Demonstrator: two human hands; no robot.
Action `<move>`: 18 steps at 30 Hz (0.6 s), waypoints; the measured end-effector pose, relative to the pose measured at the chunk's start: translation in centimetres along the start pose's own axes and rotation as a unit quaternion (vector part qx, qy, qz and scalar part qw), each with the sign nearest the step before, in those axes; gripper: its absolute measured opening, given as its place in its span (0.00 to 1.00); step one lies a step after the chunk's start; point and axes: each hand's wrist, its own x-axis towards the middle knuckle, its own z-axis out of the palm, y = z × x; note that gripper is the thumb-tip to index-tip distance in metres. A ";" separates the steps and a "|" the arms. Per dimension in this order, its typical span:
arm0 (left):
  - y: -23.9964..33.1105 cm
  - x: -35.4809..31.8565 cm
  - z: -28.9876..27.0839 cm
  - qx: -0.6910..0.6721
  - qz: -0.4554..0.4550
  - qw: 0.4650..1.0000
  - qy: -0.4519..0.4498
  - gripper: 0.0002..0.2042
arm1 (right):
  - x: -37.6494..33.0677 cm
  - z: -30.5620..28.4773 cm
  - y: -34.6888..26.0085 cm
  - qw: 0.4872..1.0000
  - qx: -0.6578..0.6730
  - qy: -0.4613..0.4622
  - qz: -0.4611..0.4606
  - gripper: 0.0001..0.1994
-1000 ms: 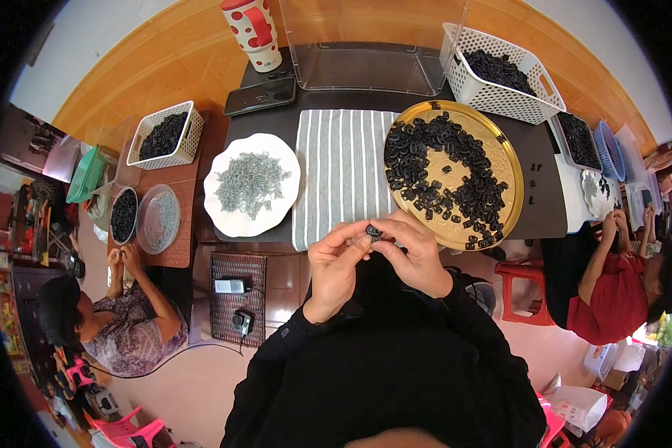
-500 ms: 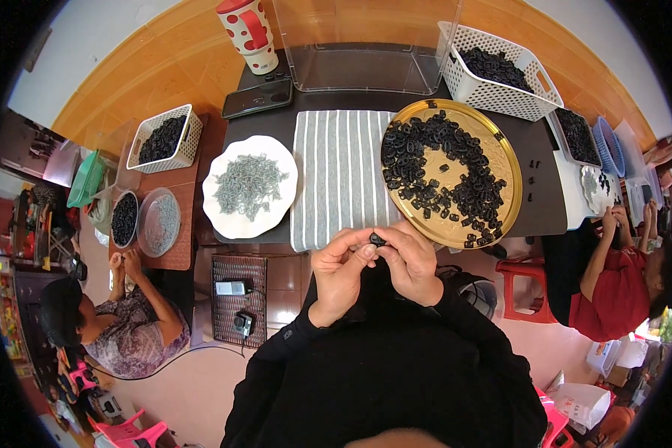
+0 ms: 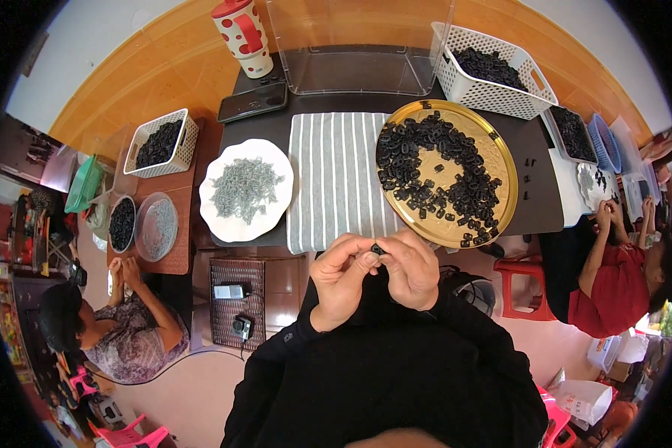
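Between my two hands, just past the table's near edge, is a small black plastic piece [image 3: 378, 249]. The thumb and fingers of my left hand [image 3: 342, 278] pinch it from one side, and those of my right hand [image 3: 409, 272] from the other. Fingertips cover most of it. Beyond my hands lies a grey and white striped cloth [image 3: 336, 179]. To its right stands a round gold tray [image 3: 509, 187] with many loose black pieces [image 3: 467, 153]. On the left is a white scalloped plate [image 3: 211, 216] heaped with small clear or silvery pieces [image 3: 246, 188].
A phone [image 3: 252, 103], a spotted tumbler [image 3: 243, 41] and a clear plastic box [image 3: 360, 71] line the back. At back right stands a white basket [image 3: 493, 93] of black parts. Co-workers sit left [image 3: 138, 340] and right [image 3: 612, 295]. A red stool [image 3: 526, 287] is beside me.
Both hands stay together on the black piece, with only slight shifts of the fingers. The whole view has moved a little; the tray, plate and cloth stand as before.
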 end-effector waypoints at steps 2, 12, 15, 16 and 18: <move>-0.2 -0.2 0.0 -0.038 -0.028 0.999 -0.009 0.07 | 0.4 -0.1 -0.2 1.000 0.007 0.001 -0.013 0.10; 0.2 1.0 -1.1 0.031 -0.101 0.993 -0.044 0.12 | 6.4 -8.6 2.2 0.972 0.002 -0.062 0.226 0.04; 0.3 0.9 -1.2 0.044 -0.109 0.992 -0.041 0.12 | 16.1 -13.7 3.0 0.968 -0.165 0.027 0.188 0.08; 0.3 1.1 -0.9 0.044 -0.117 0.991 -0.050 0.12 | 18.0 -15.5 4.9 0.969 -0.042 0.103 0.220 0.12; 0.6 1.0 -0.7 0.054 -0.121 0.989 -0.066 0.11 | 19.3 -19.2 7.9 0.959 -0.048 0.043 0.274 0.16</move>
